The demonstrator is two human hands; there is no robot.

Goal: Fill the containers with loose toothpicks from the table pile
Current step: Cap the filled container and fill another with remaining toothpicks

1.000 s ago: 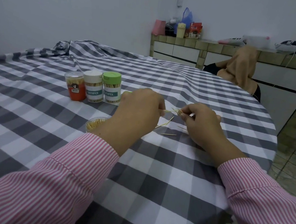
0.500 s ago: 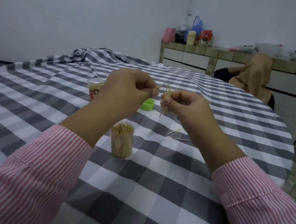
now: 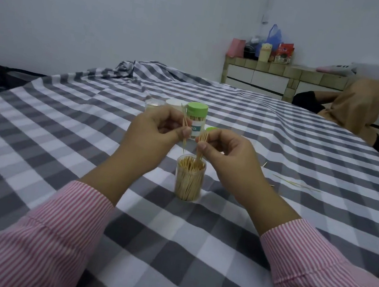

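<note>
two hands hover over an open clear container (image 3: 189,181) of toothpicks on the checked tablecloth (image 3: 63,141); left hand (image 3: 158,132) and right hand (image 3: 224,152) each pinch toothpicks, the right's seemingly entering it.

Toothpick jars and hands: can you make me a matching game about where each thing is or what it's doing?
Things:
1. open jar
2. green-lidded jar
3. left hand
4. loose toothpicks

Places or states:
A. lying on the tablecloth to the right
B. standing between the two hands, packed with toothpicks, no lid
C. pinching a few toothpicks just above the open jar
D. standing closed behind the hands

Pairs: 1-B, 2-D, 3-C, 4-A
</note>
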